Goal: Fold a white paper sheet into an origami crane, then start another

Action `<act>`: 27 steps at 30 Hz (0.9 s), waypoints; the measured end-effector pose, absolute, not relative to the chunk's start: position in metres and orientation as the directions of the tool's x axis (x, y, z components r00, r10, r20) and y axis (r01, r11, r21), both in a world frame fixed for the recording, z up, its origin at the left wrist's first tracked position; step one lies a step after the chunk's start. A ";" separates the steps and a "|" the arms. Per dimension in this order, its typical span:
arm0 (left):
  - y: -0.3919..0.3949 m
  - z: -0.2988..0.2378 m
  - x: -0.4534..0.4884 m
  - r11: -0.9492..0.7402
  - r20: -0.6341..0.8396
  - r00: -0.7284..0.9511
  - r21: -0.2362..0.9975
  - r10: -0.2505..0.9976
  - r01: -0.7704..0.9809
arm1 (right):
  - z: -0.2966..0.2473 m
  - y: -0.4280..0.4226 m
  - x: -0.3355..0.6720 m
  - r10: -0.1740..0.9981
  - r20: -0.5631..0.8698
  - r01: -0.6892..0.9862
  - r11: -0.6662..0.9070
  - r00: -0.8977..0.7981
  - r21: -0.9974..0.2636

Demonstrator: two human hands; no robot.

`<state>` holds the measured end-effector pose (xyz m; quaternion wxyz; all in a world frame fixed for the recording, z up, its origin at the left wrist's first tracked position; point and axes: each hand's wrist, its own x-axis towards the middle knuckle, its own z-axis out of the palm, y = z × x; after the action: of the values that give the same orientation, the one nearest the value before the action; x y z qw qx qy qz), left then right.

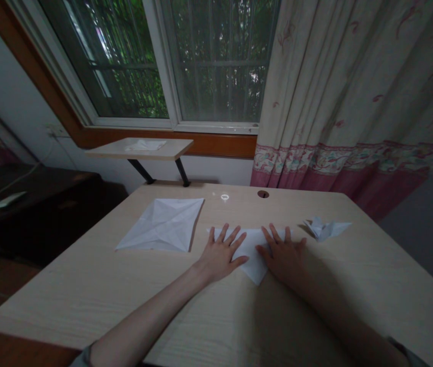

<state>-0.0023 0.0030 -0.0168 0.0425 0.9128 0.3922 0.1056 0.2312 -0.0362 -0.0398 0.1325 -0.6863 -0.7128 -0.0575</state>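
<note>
A sheet of white paper (254,256), folded to a triangle with its point toward me, lies flat on the desk. My left hand (222,252) rests on its left part, fingers spread and palm down. On the right part lies my right hand (283,255), also flat with the fingers apart. Both hands cover the triangle's side corners. Left of them is a creased square sheet of white paper (166,224), opened out. A folded paper bird (325,229) sits to the right, apart from my right hand.
The pale wooden desk (155,306) carries a small raised shelf (113,149) at the back left, with a crumpled white paper (145,145) on it. A round cable hole (263,194) is near the back edge. Behind hang a curtain (327,102) and a window (216,66).
</note>
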 end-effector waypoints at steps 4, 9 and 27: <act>0.008 -0.015 -0.007 -0.728 0.141 0.714 0.170 0.685 0.665 | -0.042 -0.036 0.231 0.955 0.296 0.993 0.017 0.017 -0.113; 0.014 -0.009 -0.011 -0.773 0.107 0.770 0.188 0.629 0.606 | -0.037 -0.037 0.230 0.966 0.256 0.998 -0.003 0.018 -0.061; 0.031 -0.001 -0.024 -0.806 0.214 0.796 0.347 0.566 0.480 | -0.035 -0.032 0.236 0.982 0.190 0.995 0.022 -0.004 -0.094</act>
<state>-0.0237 0.0315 -0.0012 0.1388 0.9374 0.2791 0.1553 0.2360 -0.0319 -0.0352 0.1013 -0.6984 -0.7077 -0.0337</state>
